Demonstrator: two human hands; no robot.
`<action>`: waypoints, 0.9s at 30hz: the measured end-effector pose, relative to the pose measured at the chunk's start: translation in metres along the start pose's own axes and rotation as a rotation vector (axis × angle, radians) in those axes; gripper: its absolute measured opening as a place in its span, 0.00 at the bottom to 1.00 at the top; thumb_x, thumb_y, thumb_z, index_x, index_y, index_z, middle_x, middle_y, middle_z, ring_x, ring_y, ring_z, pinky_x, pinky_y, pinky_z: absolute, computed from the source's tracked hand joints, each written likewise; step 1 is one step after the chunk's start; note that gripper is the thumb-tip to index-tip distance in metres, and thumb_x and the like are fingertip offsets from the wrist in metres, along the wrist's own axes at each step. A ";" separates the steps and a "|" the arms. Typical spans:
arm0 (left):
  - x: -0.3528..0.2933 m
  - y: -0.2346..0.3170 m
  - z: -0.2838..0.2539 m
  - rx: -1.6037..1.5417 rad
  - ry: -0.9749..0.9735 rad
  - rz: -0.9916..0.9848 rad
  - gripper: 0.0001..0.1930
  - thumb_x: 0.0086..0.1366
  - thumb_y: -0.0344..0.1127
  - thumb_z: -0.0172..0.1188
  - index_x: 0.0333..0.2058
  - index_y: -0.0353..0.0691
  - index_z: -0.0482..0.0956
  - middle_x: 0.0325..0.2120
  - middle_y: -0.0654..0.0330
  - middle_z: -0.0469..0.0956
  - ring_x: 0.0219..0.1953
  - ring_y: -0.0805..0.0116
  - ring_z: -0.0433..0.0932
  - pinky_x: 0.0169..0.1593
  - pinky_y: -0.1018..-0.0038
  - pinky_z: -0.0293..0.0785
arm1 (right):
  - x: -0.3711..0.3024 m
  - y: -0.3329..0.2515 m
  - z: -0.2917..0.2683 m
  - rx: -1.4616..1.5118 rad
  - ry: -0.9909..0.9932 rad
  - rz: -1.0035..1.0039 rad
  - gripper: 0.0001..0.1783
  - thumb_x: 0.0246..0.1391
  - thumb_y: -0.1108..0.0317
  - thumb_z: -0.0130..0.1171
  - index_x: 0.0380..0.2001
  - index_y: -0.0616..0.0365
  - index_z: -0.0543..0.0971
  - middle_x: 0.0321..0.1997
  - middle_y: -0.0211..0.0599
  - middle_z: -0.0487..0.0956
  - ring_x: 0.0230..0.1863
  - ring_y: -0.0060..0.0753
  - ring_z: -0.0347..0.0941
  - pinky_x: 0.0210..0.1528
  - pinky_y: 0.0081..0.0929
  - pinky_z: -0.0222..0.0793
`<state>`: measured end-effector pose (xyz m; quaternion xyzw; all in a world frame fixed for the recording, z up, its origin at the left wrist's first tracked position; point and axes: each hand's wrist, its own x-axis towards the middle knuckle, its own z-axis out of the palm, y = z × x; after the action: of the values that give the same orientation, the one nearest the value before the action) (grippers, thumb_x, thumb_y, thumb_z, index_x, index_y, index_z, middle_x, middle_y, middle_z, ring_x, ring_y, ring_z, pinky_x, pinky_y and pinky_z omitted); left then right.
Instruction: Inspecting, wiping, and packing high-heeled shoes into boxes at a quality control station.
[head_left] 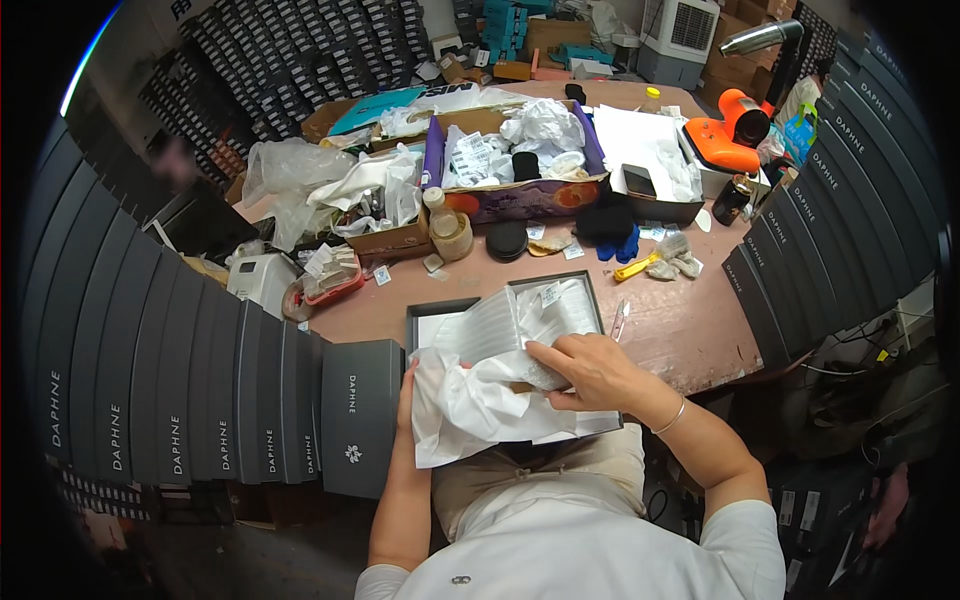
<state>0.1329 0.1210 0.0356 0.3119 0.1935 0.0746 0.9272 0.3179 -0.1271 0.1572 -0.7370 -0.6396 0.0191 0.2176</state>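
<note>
An open dark grey shoebox (592, 288) lies at the table's near edge in front of me. White tissue paper (468, 408) spills over its near left side, and a sheet of ribbed white foam wrap (485, 325) stands up inside. My right hand (588, 372) reaches in from the right, its fingers curled down over a greyish, partly wrapped item (543, 376) amid the paper; most of that item is hidden. At the box's left side is my left hand (406, 398), its fingers mostly covered by the tissue. A small white label (549, 293) shows on the wrapping.
Stacked dark shoeboxes (140, 350) wall the left; more shoeboxes (830, 200) rise at right. Behind are a purple carton (515, 203) of paper, a bottle (448, 228), a yellow-handled brush (640, 266) and an orange device (728, 140). Small scissors (620, 318) lie beside the box.
</note>
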 end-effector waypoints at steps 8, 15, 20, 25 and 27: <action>-0.068 0.063 0.075 0.542 0.332 1.290 0.21 0.72 0.51 0.43 0.30 0.38 0.71 0.26 0.60 0.71 0.32 0.64 0.72 0.44 0.64 0.71 | -0.046 0.075 0.050 0.096 0.510 0.649 0.27 0.46 0.62 0.62 0.50 0.61 0.73 0.41 0.52 0.78 0.40 0.53 0.76 0.42 0.40 0.72; -0.007 0.022 0.024 1.450 0.067 0.608 0.31 0.69 0.59 0.45 0.51 0.33 0.75 0.48 0.47 0.77 0.53 0.57 0.74 0.57 0.65 0.67 | -0.041 0.064 0.010 0.378 0.336 0.542 0.22 0.49 0.58 0.59 0.42 0.65 0.78 0.34 0.52 0.80 0.36 0.51 0.78 0.41 0.37 0.73; 0.000 0.031 0.087 0.768 -0.414 -0.124 0.40 0.66 0.62 0.50 0.64 0.34 0.58 0.55 0.50 0.70 0.53 0.59 0.74 0.57 0.64 0.69 | 0.000 0.024 -0.010 0.136 -0.120 0.121 0.23 0.45 0.50 0.60 0.31 0.62 0.78 0.26 0.46 0.78 0.30 0.51 0.76 0.35 0.41 0.71; -0.018 -0.035 0.090 0.180 -0.431 -0.488 0.35 0.58 0.36 0.61 0.61 0.33 0.56 0.53 0.44 0.70 0.44 0.55 0.80 0.49 0.62 0.79 | 0.039 0.017 0.005 -0.004 0.163 -0.188 0.19 0.39 0.54 0.67 0.31 0.54 0.75 0.33 0.35 0.76 0.40 0.37 0.74 0.45 0.33 0.63; -0.025 -0.047 0.083 -0.007 -0.320 -0.370 0.32 0.56 0.30 0.58 0.59 0.30 0.57 0.52 0.43 0.70 0.45 0.53 0.79 0.50 0.59 0.80 | 0.037 0.012 0.029 -0.014 0.321 -0.223 0.18 0.40 0.59 0.68 0.34 0.53 0.75 0.37 0.31 0.75 0.46 0.34 0.71 0.49 0.34 0.61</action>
<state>0.1445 0.0313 0.0755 0.2757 0.0976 -0.1463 0.9450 0.3269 -0.0842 0.1359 -0.6568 -0.6744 -0.1271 0.3124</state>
